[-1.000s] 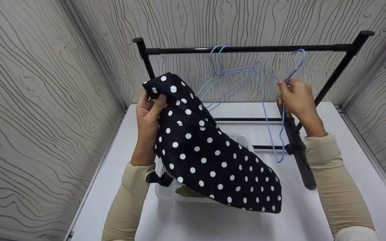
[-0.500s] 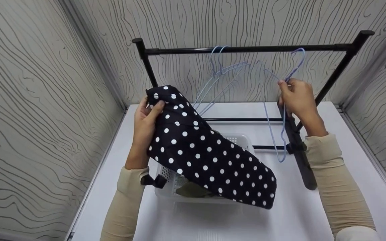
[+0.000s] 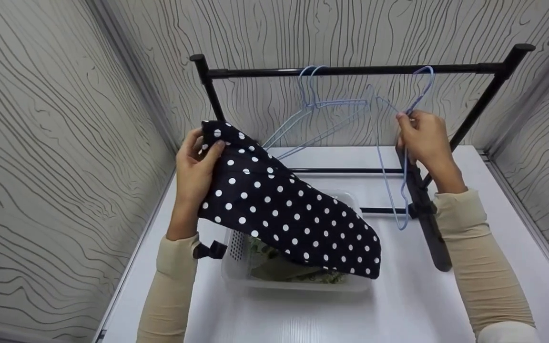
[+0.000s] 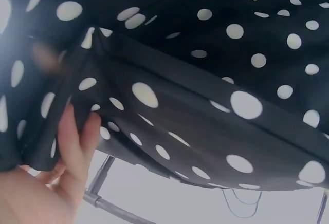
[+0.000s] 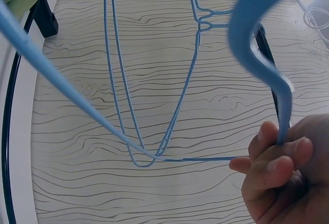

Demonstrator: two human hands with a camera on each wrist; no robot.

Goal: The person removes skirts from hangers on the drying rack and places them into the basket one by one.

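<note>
My left hand [image 3: 193,174] pinches the upper left end of a black cloth garment with white polka dots [image 3: 284,200], thumb in front. The garment slants down to the right over a basket; its exact kind cannot be told. In the left wrist view, fingers [image 4: 77,142] grip its folded edge. My right hand [image 3: 424,138] holds a blue wire clothes hanger [image 3: 432,80] just below the hook, and the hanger dangles side-on at the rack's rail. The right wrist view shows curled fingers [image 5: 272,170] around the hanger's wire.
A black clothes rack [image 3: 265,72] stands on the white table [image 3: 293,319]. More blue hangers [image 3: 341,102] hang from its rail, left of my right hand. Below the garment, a white plastic basket [image 3: 298,286] contains green cloth [image 3: 274,269]. Patterned walls stand behind and at the sides.
My left hand has moved left and a little lower with the garment. The garment's free end has shifted up and left, uncovering more of the basket. The right hand stays nearly still.
</note>
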